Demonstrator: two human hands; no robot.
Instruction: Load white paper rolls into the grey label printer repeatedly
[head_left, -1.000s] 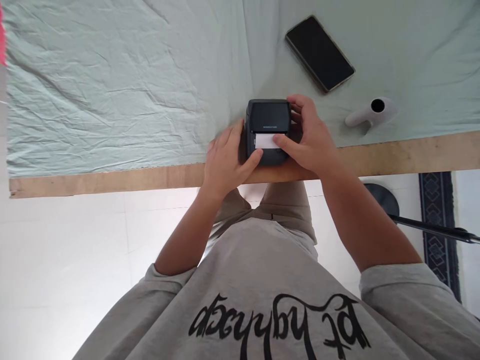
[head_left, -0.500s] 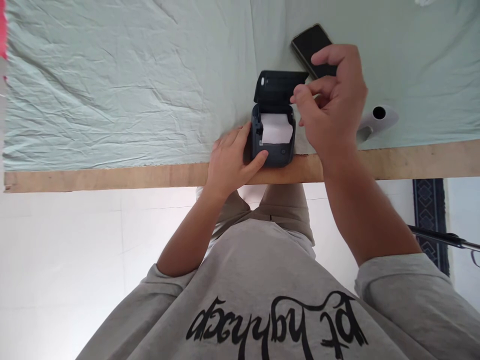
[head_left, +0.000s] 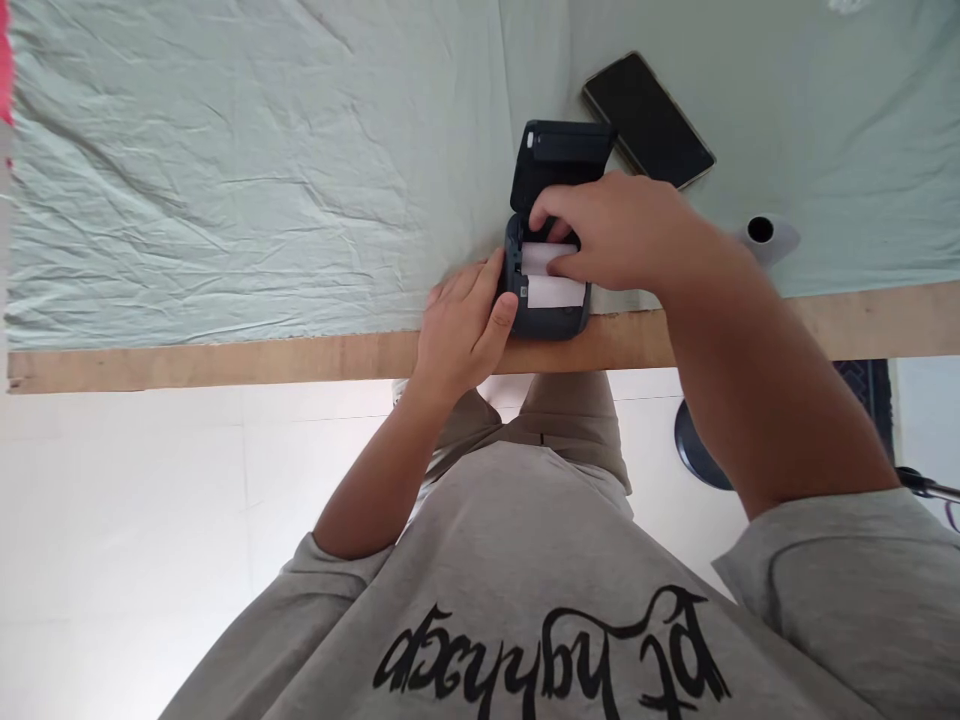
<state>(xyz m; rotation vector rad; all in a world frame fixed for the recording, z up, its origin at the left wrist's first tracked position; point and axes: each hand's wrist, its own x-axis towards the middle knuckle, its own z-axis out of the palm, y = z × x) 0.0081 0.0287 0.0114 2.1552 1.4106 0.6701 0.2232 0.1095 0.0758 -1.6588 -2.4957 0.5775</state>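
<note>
A small dark portable printer (head_left: 551,323) sits at the table's front edge with its lid (head_left: 564,150) raised. Inside its bay lies a white paper roll (head_left: 541,258), and a flap of the paper hangs over the front of the body. My right hand (head_left: 600,232) reaches into the bay from the right, thumb and fingers bent around the roll and hiding part of it. Along the printer's left side rests my left hand (head_left: 465,325), fingers stretched out and thumb by the near left corner.
Behind the printer on the right lies a dark phone (head_left: 651,120), close to the lid's corner. A white roll with a dark hollow core (head_left: 776,238) lies farther right. Pale green cloth (head_left: 262,180) covers the table up to its wooden edge strip (head_left: 225,362).
My right hand has moved down and left from above the lid into the paper bay. My left thumb has drawn back from the printer's top to its corner. The lid leans slightly farther back.
</note>
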